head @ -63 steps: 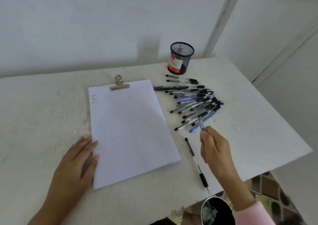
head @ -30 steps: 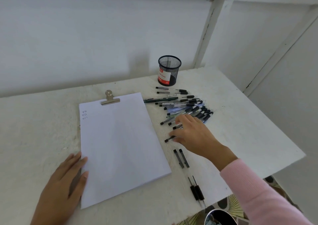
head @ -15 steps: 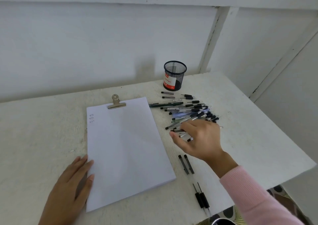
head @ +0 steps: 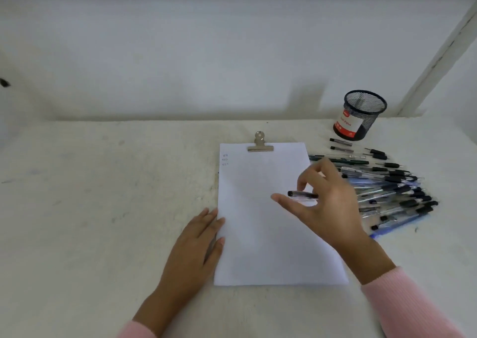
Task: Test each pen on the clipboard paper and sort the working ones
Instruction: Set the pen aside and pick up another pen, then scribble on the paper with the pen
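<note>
Though I cannot read the label (head: 344, 125) on the mesh cup (head: 366, 109) at one o'clock, my right hand (head: 329, 204) pinches a pen (head: 300, 194) above the paper (head: 258, 239); left hand (head: 197, 244) lies flat at eight o'clock.

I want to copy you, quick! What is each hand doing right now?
Left hand: open, resting flat at the left edge of the paper.
Right hand: holding a pen over the paper.
</note>
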